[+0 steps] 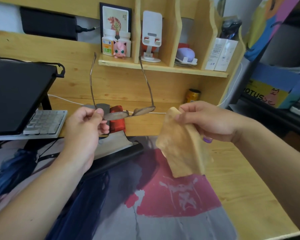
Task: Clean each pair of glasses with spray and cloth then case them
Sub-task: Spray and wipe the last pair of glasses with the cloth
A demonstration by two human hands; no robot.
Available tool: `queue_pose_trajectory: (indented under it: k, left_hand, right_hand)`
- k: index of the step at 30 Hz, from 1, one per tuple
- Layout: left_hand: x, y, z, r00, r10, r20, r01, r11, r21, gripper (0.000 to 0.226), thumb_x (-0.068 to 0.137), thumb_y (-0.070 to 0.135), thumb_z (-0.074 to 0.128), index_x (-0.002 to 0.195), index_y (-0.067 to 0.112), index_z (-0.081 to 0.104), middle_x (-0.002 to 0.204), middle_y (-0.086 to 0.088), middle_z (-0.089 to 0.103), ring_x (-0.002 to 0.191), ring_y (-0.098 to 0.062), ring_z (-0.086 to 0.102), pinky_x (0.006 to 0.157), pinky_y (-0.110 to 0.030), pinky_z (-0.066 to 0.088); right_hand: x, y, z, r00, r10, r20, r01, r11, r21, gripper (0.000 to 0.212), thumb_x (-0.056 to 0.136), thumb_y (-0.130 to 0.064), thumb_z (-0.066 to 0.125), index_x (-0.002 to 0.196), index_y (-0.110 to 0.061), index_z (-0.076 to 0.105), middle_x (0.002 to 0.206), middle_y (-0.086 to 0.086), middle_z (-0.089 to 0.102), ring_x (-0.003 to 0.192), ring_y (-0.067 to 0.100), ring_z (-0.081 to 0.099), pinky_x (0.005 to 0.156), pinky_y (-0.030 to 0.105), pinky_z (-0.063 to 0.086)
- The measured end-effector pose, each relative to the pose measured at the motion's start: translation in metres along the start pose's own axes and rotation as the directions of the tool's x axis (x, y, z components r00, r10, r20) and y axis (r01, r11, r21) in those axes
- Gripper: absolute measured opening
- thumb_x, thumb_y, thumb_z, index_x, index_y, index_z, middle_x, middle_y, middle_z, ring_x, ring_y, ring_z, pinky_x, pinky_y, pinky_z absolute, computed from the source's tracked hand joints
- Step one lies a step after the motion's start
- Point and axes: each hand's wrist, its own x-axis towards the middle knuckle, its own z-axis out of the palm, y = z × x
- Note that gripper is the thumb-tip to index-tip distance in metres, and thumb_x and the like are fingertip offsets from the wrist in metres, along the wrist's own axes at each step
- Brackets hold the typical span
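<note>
One pair of round, thin-rimmed metal glasses (126,113) is held up in the air above the desk (241,179), roughly level with the back edge of a printed desk mat (171,196). The left hand (87,129) pinches the frame at its left end, thumb and fingers curled around the rim near the hinge, so that the lenses lie almost flat and both temple arms stand open, pointing up and away from the viewer. The right hand (208,122) is held just beside the free lens without touching it, fingers curled around the top of a tan cleaning cloth (182,146), which hangs down loosely in a fold below the palm. Something small and purple (207,139) peeks out under this hand; it may be the spray bottle, but too little shows to be sure. Behind the glasses, on the desk, lie two small blocks, one dark grey (102,106) and one red (117,121), which could be glasses cases. This looks like the wiping step: glasses and cloth are both in hand but still apart. Whether the lenses are already sprayed cannot be told. The next move calls for bringing the cloth to the nearer lens, wrapping it over both faces and rubbing gently, while the left hand keeps a steady hold on the rim so the thin frame does not twist.
</note>
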Motion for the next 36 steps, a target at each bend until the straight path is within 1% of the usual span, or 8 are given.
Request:
queue_pose_trajectory:
  k: [6,12,16,21,25,28,31,36]
  left_hand:
    - [0.0,0.0,0.0,1.0,0.001,0.004,-0.001,1.0,-0.01,0.012,0.104,0.012,0.056,0.101,0.002,0.061,0.077,-0.006,0.06,0.063,-0.014,0.059,0.074,-0.035,0.055]
    - [0.0,0.0,0.0,1.0,0.005,0.012,-0.005,1.0,-0.016,0.011,0.104,0.012,0.056,0.098,0.004,0.061,0.077,-0.005,0.06,0.062,-0.013,0.059,0.074,-0.034,0.055]
    - [-0.001,0.0,0.0,1.0,0.019,0.022,-0.019,1.0,-0.02,0.012,0.104,0.012,0.056,0.095,0.005,0.061,0.077,-0.005,0.06,0.063,-0.014,0.059,0.075,-0.035,0.056]
    - [0.001,-0.002,0.001,0.996,0.086,0.038,-0.087,0.996,0.014,0.016,0.104,0.015,0.056,0.09,0.013,0.062,0.076,0.002,0.062,0.064,-0.013,0.061,0.076,-0.037,0.056]
    - [0.003,-0.004,-0.001,0.988,0.14,0.062,-0.141,0.99,0.005,0.019,0.104,0.017,0.058,0.086,0.02,0.064,0.078,0.009,0.067,0.068,-0.013,0.063,0.078,-0.037,0.055]
    - [0.003,-0.003,-0.002,0.976,0.186,0.111,-0.189,0.982,0.021,0.019,0.103,0.018,0.058,0.087,0.024,0.066,0.082,0.008,0.072,0.079,-0.018,0.069,0.085,-0.044,0.058]
    - [0.003,0.001,-0.007,0.925,0.299,0.234,-0.312,0.95,0.022,0.009,0.097,0.033,0.062,0.09,0.032,0.068,0.095,-0.004,0.074,0.093,-0.027,0.071,0.091,-0.049,0.056]
    - [-0.006,0.01,-0.006,0.797,0.454,0.399,-0.461,0.883,-0.085,0.007,0.097,0.023,0.066,0.092,0.025,0.07,0.087,0.007,0.071,0.082,-0.01,0.068,0.08,-0.021,0.053]
  right_hand:
    - [0.001,0.003,-0.003,0.984,-0.057,0.171,0.03,0.988,0.153,0.035,0.097,-0.034,0.056,0.078,-0.005,0.054,0.077,0.002,0.059,0.073,0.012,0.061,0.059,0.027,0.057]
    - [-0.001,-0.001,-0.002,0.937,-0.309,-0.162,0.216,0.879,-0.424,0.064,0.095,-0.067,0.046,0.062,-0.013,0.059,0.077,0.035,0.055,0.084,0.053,0.062,0.088,0.069,0.047]
    - [0.0,-0.014,-0.013,0.887,-0.412,-0.206,0.333,0.883,-0.332,0.061,0.097,-0.047,0.06,0.071,0.007,0.045,0.069,0.026,0.044,0.066,0.03,0.051,0.071,0.058,0.051]
    - [0.001,-0.032,-0.034,0.915,-0.363,-0.178,0.217,0.813,-0.54,0.019,0.086,-0.008,0.076,0.094,-0.016,0.06,0.08,0.007,0.057,0.07,0.022,0.055,0.067,0.042,0.05]
    - [0.002,-0.031,-0.046,0.889,-0.329,-0.32,0.042,0.753,-0.657,0.048,0.082,-0.019,0.081,0.126,-0.027,0.061,0.091,0.002,0.063,0.081,0.016,0.065,0.073,0.028,0.056]
    - [0.006,-0.021,-0.048,0.882,-0.286,-0.375,-0.067,0.71,-0.701,0.018,0.085,-0.032,0.078,0.092,-0.02,0.066,0.082,0.0,0.063,0.075,0.015,0.06,0.063,0.025,0.046]
    - [0.013,-0.011,-0.043,0.913,-0.219,-0.343,-0.128,0.647,-0.752,0.03,0.093,-0.044,0.066,0.084,-0.016,0.059,0.078,0.003,0.063,0.072,0.019,0.059,0.062,0.035,0.049]
    - [0.021,-0.003,-0.029,0.936,-0.227,-0.267,-0.058,0.651,-0.757,0.033,0.097,-0.046,0.058,0.087,-0.015,0.055,0.077,-0.001,0.059,0.068,0.014,0.052,0.063,0.038,0.046]
